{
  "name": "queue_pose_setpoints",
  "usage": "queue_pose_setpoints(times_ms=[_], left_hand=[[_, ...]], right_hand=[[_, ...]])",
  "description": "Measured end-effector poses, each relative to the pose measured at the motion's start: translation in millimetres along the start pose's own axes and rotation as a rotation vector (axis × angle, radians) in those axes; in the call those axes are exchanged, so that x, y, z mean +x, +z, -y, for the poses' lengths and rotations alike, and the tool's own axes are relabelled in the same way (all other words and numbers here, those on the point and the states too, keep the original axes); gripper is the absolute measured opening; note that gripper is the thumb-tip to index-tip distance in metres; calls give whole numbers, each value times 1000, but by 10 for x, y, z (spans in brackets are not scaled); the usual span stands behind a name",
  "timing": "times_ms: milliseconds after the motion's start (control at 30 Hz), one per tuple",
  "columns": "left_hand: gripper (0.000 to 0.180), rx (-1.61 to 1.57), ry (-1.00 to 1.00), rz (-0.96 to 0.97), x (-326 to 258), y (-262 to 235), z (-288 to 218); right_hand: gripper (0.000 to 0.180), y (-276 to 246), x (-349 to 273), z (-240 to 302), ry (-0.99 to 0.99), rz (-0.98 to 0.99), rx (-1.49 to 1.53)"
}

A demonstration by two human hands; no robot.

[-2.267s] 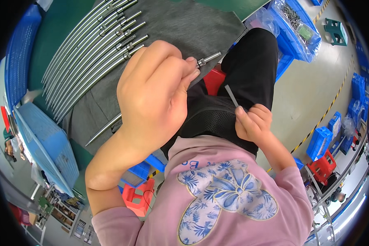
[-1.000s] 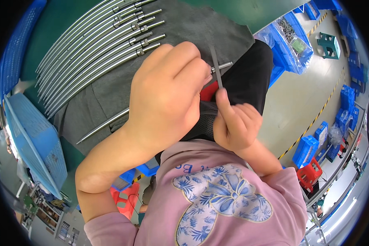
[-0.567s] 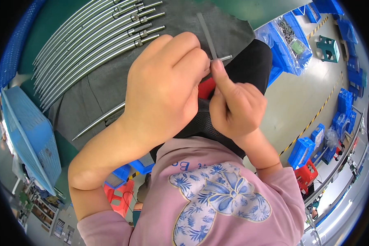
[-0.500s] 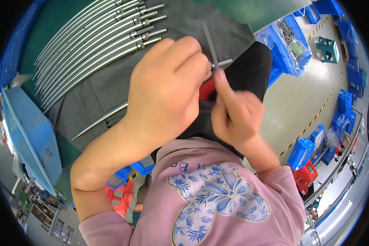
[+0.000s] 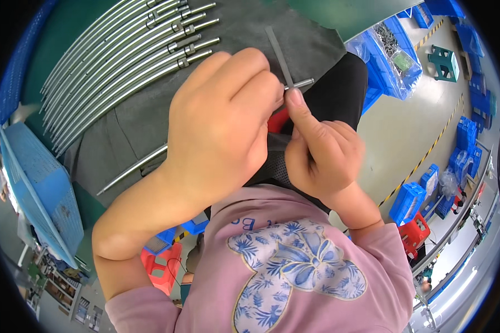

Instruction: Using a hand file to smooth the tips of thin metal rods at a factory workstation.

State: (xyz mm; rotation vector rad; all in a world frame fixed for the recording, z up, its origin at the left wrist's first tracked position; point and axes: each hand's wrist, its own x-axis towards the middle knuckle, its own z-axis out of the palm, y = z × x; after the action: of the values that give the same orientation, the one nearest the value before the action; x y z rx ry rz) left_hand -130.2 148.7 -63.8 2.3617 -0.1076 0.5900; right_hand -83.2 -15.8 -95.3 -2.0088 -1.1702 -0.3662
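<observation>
My left hand (image 5: 222,127) is closed around a long metal rod (image 5: 130,168), whose shaft runs out to the lower left and whose tip (image 5: 301,84) pokes out past my fingers. My right hand (image 5: 322,155) pinches a thin grey flat tool (image 5: 278,47) against that tip, the tool standing up and away from me. Both hands touch at the rod's end, above a dark grey mat (image 5: 150,111).
Several more metal rods with small collars (image 5: 122,50) lie side by side on the mat at the upper left. A blue crate (image 5: 39,188) stands at the left. Blue bins with small parts (image 5: 394,50) sit at the upper right, more bins and a red stool (image 5: 416,233) on the floor.
My right hand has come up from my lap with the thin tool and met the left hand at the rod's tip. The left hand has kept its hold on the rod.
</observation>
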Motion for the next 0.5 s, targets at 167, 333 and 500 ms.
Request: queue_pose_setpoints(times_ms=[167, 333, 500], left_hand=[[18, 11, -25, 5, 24, 12, 18], [18, -27, -38, 8, 11, 2, -3], [19, 8, -14, 16, 19, -20, -24]], right_hand=[[58, -252, -276, 90, 49, 125, -46], [59, -81, -95, 35, -23, 10, -46], [57, -96, -126, 64, 40, 64, -43]])
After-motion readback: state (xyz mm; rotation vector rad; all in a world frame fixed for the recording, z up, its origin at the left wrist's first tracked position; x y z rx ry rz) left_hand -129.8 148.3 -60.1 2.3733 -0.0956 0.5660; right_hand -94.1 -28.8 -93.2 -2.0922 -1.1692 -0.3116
